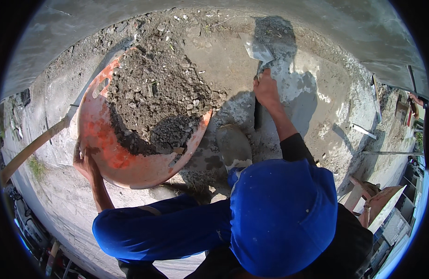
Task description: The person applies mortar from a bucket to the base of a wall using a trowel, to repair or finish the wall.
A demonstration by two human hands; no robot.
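Note:
An orange tub (130, 173), smeared with grey, tilts in front of me to the left. A heap of gravelly grey-brown rubble (158, 88) fills it and spills past its far rim. My left hand (86, 163) is closed on the tub's near left edge. My right hand (266, 88) is wrapped round the handle of a trowel (257, 49), whose pale metal blade points away from me over the concrete ground. The blade seems to carry nothing. Between tub and right arm is a dusty boot (234, 145), below my blue-trousered knees (284, 214).
A grey wall (214, 3) runs along the far side. A wooden tool handle (34, 149) reaches in from the left. A reddish wheelbarrow-like container (379, 204) stands at right. Another person's hand (415, 99) shows at the far right edge. Parked cars (26, 214) are lower left.

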